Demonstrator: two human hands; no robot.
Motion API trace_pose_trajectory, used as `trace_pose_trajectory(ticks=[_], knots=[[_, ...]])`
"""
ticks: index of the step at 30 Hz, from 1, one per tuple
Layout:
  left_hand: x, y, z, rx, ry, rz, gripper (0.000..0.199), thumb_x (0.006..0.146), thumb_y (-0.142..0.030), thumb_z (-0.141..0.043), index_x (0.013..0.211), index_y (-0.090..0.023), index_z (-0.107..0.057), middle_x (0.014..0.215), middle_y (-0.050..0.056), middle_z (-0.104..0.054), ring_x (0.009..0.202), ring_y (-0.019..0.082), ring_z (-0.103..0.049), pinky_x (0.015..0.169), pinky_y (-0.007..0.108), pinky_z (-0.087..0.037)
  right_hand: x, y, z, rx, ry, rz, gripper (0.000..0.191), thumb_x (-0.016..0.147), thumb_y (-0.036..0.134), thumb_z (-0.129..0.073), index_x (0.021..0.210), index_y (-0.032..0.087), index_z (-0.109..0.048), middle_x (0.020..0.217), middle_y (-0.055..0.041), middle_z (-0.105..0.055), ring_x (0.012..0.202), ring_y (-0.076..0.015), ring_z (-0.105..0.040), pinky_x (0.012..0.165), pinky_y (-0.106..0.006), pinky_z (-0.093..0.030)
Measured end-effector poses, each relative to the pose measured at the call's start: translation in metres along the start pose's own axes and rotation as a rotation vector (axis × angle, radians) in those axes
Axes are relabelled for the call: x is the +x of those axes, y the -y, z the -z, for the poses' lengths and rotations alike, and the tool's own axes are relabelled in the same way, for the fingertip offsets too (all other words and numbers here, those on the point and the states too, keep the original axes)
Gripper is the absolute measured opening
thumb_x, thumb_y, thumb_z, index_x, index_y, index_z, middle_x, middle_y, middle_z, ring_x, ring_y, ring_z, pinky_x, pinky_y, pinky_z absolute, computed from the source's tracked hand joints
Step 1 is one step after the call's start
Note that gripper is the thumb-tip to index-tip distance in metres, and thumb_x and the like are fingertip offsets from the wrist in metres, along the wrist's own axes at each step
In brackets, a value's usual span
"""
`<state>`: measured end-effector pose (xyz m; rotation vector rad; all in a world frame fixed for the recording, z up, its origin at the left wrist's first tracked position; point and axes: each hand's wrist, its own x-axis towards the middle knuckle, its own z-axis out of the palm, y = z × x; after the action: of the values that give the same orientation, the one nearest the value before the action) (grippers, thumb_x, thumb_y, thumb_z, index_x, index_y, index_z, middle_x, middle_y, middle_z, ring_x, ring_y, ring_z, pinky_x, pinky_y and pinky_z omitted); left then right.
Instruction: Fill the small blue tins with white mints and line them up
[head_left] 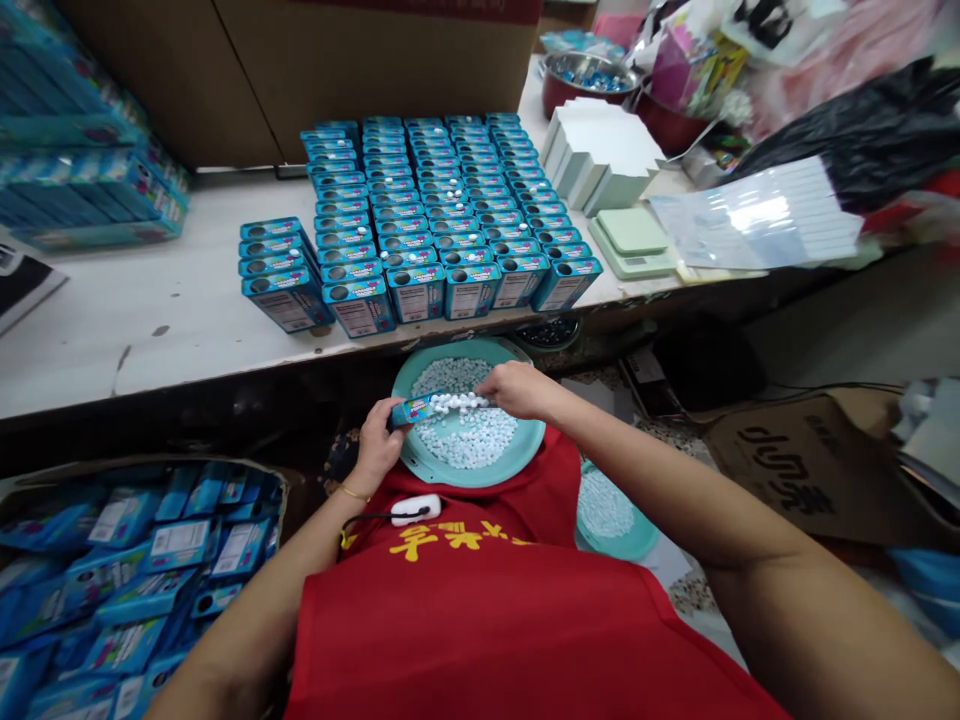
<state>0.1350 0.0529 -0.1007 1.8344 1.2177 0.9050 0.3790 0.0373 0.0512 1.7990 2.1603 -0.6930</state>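
Note:
My left hand (377,445) holds a small blue tin (415,409) tilted on its side over the left part of a turquoise bowl (526,448). White pellets (474,442) lie in the bowl. A heap of pellets (459,402) reaches from the tin's open end to my right hand (517,390). The fingers of my right hand are closed at the far end of that heap; what they grip is too small to make out. The bowl rests on a red apron (480,620) in my lap.
Rows of blue tins (412,215) stand on the white table (187,290), beside a green scale (634,240) and white card stacks (600,150). A carton of blue tins (180,540) sits lower left. Another turquoise bowl (637,540) is lower right.

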Motion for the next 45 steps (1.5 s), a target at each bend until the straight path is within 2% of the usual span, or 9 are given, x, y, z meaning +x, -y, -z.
trace_pose_trajectory(ticks=[6,15,21,24,27,30,33,40,45], knots=[[-0.002,0.002,-0.001,0.008,0.0,0.011,0.034,0.068,-0.019,-0.059,0.102,-0.019,-0.057,0.097,0.004,-0.058,0.092,0.02,-0.055,0.085,0.034,-0.043,0.002,0.041,0.029,-0.169,0.045,-0.056,0.035,0.075,0.013,-0.048,0.106,0.013,-0.065,0.102,-0.0188,-0.066,0.097,-0.0259,-0.062,0.078,-0.032,-0.047],[-0.004,0.001,-0.004,-0.015,0.095,-0.095,0.038,0.068,-0.01,-0.052,0.105,-0.02,-0.056,0.108,0.006,-0.058,0.105,0.02,-0.052,0.096,0.037,-0.038,-0.028,0.016,0.002,-0.158,0.028,-0.023,0.031,0.078,0.012,-0.041,0.095,0.019,-0.066,0.097,-0.0106,-0.068,0.092,-0.0222,-0.062,0.073,-0.028,-0.046],[0.001,0.006,-0.007,-0.087,0.077,0.086,0.037,0.068,-0.021,-0.059,0.105,-0.019,-0.056,0.102,0.005,-0.061,0.096,0.021,-0.056,0.09,0.038,-0.042,-0.036,0.006,0.007,-0.13,-0.084,-0.045,0.036,0.079,0.01,-0.039,0.1,0.02,-0.066,0.1,-0.0093,-0.066,0.091,-0.0199,-0.061,0.074,-0.026,-0.044],[-0.001,0.008,-0.004,-0.299,0.028,0.2,0.046,0.066,-0.03,-0.065,0.109,-0.018,-0.051,0.105,0.007,-0.061,0.092,0.019,-0.058,0.087,0.036,-0.045,-0.017,-0.022,-0.021,0.013,-0.134,-0.091,0.039,0.083,0.014,-0.039,0.112,0.028,-0.061,0.108,-0.0038,-0.065,0.099,-0.0181,-0.058,0.077,-0.024,-0.042],[-0.006,0.01,-0.004,-0.398,0.008,0.257,0.051,0.063,-0.034,-0.069,0.109,-0.018,-0.051,0.114,0.01,-0.059,0.096,0.019,-0.059,0.088,0.035,-0.045,0.016,-0.038,-0.073,0.063,-0.087,-0.186,0.039,0.084,0.012,-0.039,0.115,0.025,-0.059,0.109,-0.0057,-0.064,0.101,-0.0175,-0.057,0.079,-0.022,-0.041],[-0.011,0.013,-0.006,-0.415,0.0,0.288,0.053,0.061,-0.035,-0.07,0.108,-0.017,-0.051,0.115,0.011,-0.059,0.097,0.02,-0.059,0.089,0.035,-0.045,0.043,-0.029,-0.125,0.024,-0.018,-0.213,0.042,0.085,0.007,-0.034,0.119,0.019,-0.055,0.115,-0.0124,-0.059,0.1,-0.019,-0.058,0.078,-0.025,-0.042],[-0.015,0.017,-0.006,-0.41,-0.021,0.295,0.055,0.061,-0.034,-0.071,0.109,-0.017,-0.051,0.116,0.011,-0.059,0.099,0.02,-0.059,0.09,0.036,-0.044,0.051,-0.011,-0.157,0.028,0.035,-0.149,0.041,0.085,0.006,-0.032,0.116,0.015,-0.057,0.113,-0.0163,-0.059,0.101,-0.0208,-0.057,0.078,-0.027,-0.043],[-0.016,0.023,-0.004,-0.415,-0.039,0.287,0.055,0.062,-0.036,-0.071,0.11,-0.017,-0.052,0.108,0.008,-0.062,0.095,0.019,-0.06,0.089,0.036,-0.045,0.048,-0.021,-0.169,0.169,0.193,-0.003,0.028,0.075,0.01,-0.048,0.092,0.018,-0.069,0.094,-0.0064,-0.07,0.09,-0.0164,-0.061,0.075,-0.021,-0.042],[-0.015,0.027,0.006,-0.386,-0.078,0.293,0.051,0.061,-0.037,-0.072,0.105,-0.018,-0.053,0.095,0.005,-0.064,0.085,0.018,-0.061,0.082,0.035,-0.048,0.038,-0.049,-0.152,0.341,0.186,0.051,0.034,0.076,0.011,-0.047,0.101,0.02,-0.069,0.099,0.0,-0.07,0.09,-0.0135,-0.061,0.076,-0.018,-0.043]])
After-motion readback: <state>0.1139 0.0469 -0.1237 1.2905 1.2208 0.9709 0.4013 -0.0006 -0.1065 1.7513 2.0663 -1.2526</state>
